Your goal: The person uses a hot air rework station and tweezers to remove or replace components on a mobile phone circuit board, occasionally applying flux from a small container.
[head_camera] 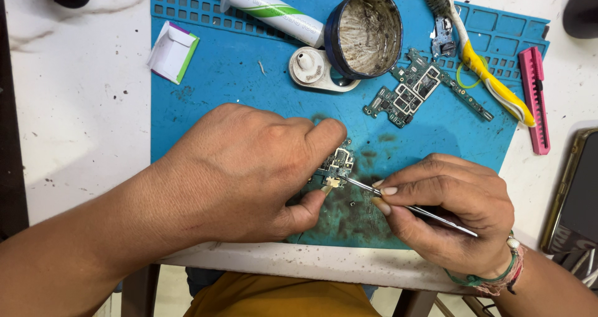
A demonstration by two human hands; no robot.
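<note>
Blue mat (pixel 218 80) on white table (pixel 81 118), left hand (pixel 249 174) pinching small board (pixel 338 166), right hand (pixel 445 205) gripping tweezers (pixel 411 209)

Left hand (pixel 249 174) pins a small circuit board (pixel 338 166); right hand (pixel 448 208) holds tweezers (pixel 411 208) against it.

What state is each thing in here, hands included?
Left hand: pinning the small circuit board to the blue mat.
Right hand: gripping tweezers, tips at the board.
Round tin: open, tilted.
Syringe tube: lying flat.
Larger circuit board: lying loose.
Pink cutter: untouched.
</note>
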